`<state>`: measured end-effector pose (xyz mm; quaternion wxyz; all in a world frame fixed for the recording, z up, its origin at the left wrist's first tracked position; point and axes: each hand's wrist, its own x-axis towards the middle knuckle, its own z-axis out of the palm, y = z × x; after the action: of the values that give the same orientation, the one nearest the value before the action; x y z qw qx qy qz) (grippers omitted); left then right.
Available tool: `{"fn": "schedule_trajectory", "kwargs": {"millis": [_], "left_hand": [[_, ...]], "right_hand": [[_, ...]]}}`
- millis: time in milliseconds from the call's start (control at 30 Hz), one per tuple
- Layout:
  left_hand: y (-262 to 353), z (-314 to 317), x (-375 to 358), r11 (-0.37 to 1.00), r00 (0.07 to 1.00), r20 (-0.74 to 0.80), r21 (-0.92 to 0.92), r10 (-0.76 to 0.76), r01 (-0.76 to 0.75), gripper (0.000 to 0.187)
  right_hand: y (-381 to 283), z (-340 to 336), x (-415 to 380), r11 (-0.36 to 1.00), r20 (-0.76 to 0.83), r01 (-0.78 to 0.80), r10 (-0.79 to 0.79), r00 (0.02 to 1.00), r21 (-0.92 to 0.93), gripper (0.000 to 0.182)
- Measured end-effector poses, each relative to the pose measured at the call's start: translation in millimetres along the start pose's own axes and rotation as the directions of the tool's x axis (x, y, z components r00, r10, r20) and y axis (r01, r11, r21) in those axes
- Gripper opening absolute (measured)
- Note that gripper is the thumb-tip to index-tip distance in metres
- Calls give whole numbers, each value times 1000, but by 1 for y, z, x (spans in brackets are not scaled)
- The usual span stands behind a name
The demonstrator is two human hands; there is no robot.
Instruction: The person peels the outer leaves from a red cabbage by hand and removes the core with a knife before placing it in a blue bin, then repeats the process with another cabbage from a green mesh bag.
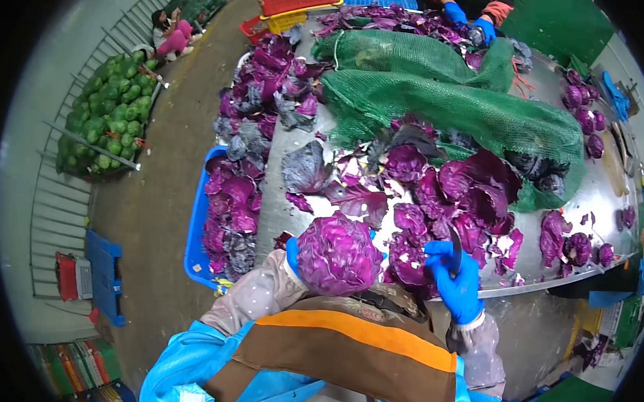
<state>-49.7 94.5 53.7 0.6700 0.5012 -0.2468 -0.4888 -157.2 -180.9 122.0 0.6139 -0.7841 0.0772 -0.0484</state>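
A large purple cabbage (339, 255) rests in my left hand (292, 257), at the table's near edge in front of my body. My left hand wears a blue glove and is mostly hidden behind the cabbage. Just right of it, my gloved right hand (456, 284) is closed around a knife (456, 248), whose dark blade points up and away from me. Loose purple leaves (481, 183) and cut pieces lie beyond both hands on the metal table (274, 217).
Green mesh sacks (448, 109) stretch across the table. A blue crate (196, 246) full of purple leaves stands at its left. Across the table are a co-worker's blue-gloved hands (470, 19). More cabbages (577, 248) sit at the right. Sacked green cabbages (114, 106) are far left.
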Motion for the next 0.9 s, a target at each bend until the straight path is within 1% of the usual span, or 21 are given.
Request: {"fn": "schedule_trajectory", "kwargs": {"millis": [33, 67, 133, 167, 233, 267, 333, 367, 433, 467, 500, 533, 567, 600, 633, 667, 733, 767, 800, 867, 900], "left_hand": [[19, 9, 2, 935, 998, 63, -352, -7, 29, 50], [31, 17, 5, 404, 989, 120, -911, 83, 77, 49], [20, 19, 8, 793, 998, 14, -607, 66, -44, 57], [11, 21, 11, 915, 996, -33, -393, 82, -88, 61], [17, 34, 12, 939, 997, -67, -338, 35, -56, 76], [28, 40, 7, 864, 998, -45, -504, -42, 13, 87], [48, 51, 10, 918, 983, -107, -384, -150, 99, 106], [51, 52, 10, 934, 968, -149, -325, -205, 148, 116], [39, 44, 8, 989, 959, -252, 96, 130, -109, 122], [34, 41, 7, 924, 919, -251, 314, 303, -218, 126], [43, 50, 5, 978, 932, -307, 140, 193, -157, 129], [41, 47, 3, 954, 925, -304, 263, 226, -146, 128], [37, 42, 0, 914, 919, -298, 383, 260, -134, 127], [37, 41, -1, 860, 912, -287, 496, 294, -121, 126], [43, 46, -1, 834, 890, -306, 536, 339, -133, 115], [42, 45, -2, 918, 912, -315, 374, 264, -136, 111], [35, 45, -3, 994, 949, -295, 10, 110, -112, 104], [25, 46, -3, 987, 950, -267, 21, 159, -159, 91], [24, 49, 0, 995, 965, -254, -59, 67, -85, 90], [23, 56, 5, 974, 973, -198, -214, -118, 75, 87], [24, 58, 5, 999, 973, -231, -37, -6, -3, 77]], "right_hand": [[-11, 8, -2, 994, 84, -3, -6, 996, 111, 38], [-12, 10, -2, 972, 222, -84, 34, 975, 219, 58], [-1, 23, 7, 867, 273, -149, 15, 962, 475, 72], [3, 28, 13, 799, 324, -220, 33, 945, 560, 79], [23, 36, 20, 761, 418, -285, 19, 908, 583, 84], [26, 32, 22, 700, 419, -352, 83, 904, 622, 86], [43, 32, 13, 592, 380, -453, 253, 890, 667, 82], [43, 28, 10, 652, 379, -438, 241, 893, 619, 81], [22, 22, 12, 757, 400, -413, 217, 890, 507, 79], [18, 25, 12, 821, 326, -311, 163, 931, 479, 79], [14, 30, 13, 874, 250, -203, 97, 963, 442, 79], [6, 34, 15, 914, 176, -91, 22, 984, 396, 78], [-12, 31, 14, 887, 210, -164, 78, 975, 431, 81], [-16, 29, 13, 937, 178, -106, 48, 983, 332, 81], [-18, 29, 12, 973, 148, -48, 14, 989, 227, 82], [-18, 29, 10, 993, 122, 3, -18, 992, 118, 82], [-11, 20, 13, 957, 115, -57, 24, 993, 285, 86], [-16, 6, 20, 872, 238, -265, 178, 955, 411, 85], [8, -6, 26, 841, 338, -267, 107, 935, 471, 83], [50, -2, 20, 678, 538, -386, -16, 843, 625, 86], [48, 0, 20, 685, 534, -376, -24, 845, 624, 87]]}}
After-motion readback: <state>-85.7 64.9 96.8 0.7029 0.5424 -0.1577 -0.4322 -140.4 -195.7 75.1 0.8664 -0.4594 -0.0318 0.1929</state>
